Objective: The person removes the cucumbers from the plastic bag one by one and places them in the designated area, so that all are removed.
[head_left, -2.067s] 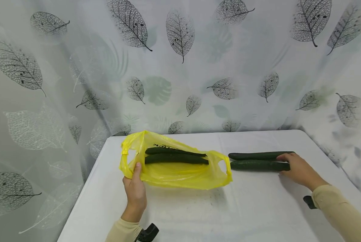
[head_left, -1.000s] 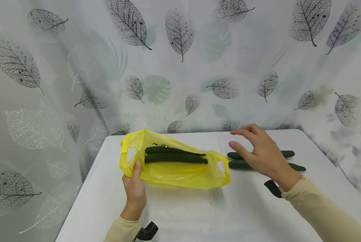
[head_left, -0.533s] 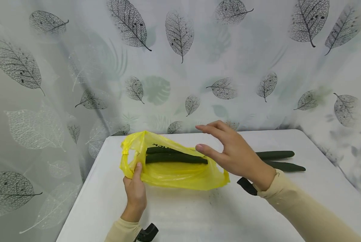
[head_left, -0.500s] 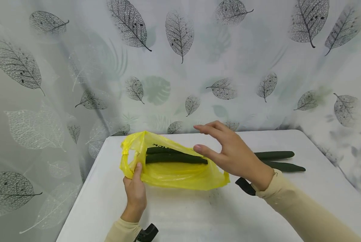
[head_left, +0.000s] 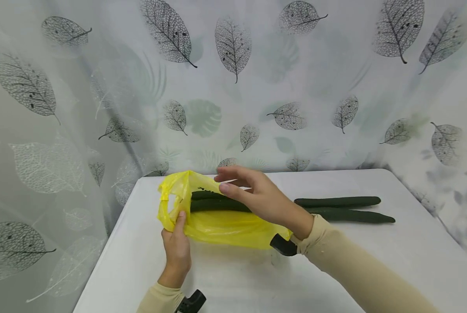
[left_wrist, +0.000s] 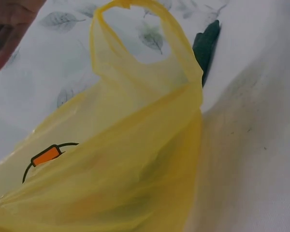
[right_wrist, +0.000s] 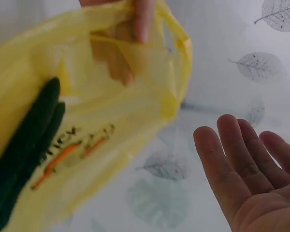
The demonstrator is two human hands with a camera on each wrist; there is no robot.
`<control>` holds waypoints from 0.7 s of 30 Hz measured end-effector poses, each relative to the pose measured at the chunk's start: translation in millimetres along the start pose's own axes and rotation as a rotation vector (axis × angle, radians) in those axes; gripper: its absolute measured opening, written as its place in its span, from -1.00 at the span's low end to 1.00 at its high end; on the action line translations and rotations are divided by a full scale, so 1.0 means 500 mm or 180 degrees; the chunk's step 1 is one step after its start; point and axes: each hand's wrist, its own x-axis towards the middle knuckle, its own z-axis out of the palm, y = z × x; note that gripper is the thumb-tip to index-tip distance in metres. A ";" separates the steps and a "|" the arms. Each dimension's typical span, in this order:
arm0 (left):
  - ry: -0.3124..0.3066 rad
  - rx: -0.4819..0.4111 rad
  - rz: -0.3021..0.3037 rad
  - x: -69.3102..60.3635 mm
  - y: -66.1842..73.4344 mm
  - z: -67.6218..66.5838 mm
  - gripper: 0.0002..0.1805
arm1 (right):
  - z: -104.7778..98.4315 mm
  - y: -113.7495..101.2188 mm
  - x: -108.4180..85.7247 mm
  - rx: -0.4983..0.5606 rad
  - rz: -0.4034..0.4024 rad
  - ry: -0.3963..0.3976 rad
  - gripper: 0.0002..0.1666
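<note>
My left hand point(head_left: 176, 251) grips the yellow bag point(head_left: 233, 229); my right hand point(head_left: 262, 195), empty, hovers by its mouth. Tilting could spill the cucumbers point(head_left: 213, 205) inside.

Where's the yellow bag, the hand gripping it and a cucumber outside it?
Yellow bag point(head_left: 226, 229): head view, its near side.
Left hand point(head_left: 177, 250): head view, below the thumb.
Cucumber outside point(head_left: 337, 202): head view, its middle.

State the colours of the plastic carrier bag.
Yellow, with dark and orange print; the plastic carrier bag shows best in the right wrist view.
</note>
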 end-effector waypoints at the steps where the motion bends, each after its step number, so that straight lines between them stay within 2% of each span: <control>1: -0.0001 -0.0016 0.0003 0.001 0.000 0.000 -0.55 | 0.008 0.007 0.005 0.0084 0.0015 -0.0047 -0.43; 8: -0.0069 -0.0061 0.0006 0.006 0.004 0.003 -0.53 | 0.049 0.068 0.026 0.0705 0.0268 -0.0253 -0.49; 14: -0.0036 0.0013 -0.0018 0.005 0.006 0.003 -0.54 | 0.070 0.117 0.040 0.0737 0.0457 -0.0372 -0.45; 21: -0.0061 -0.0050 -0.0039 0.005 0.002 0.003 -0.55 | 0.099 0.180 0.067 0.0605 0.0706 -0.0332 -0.43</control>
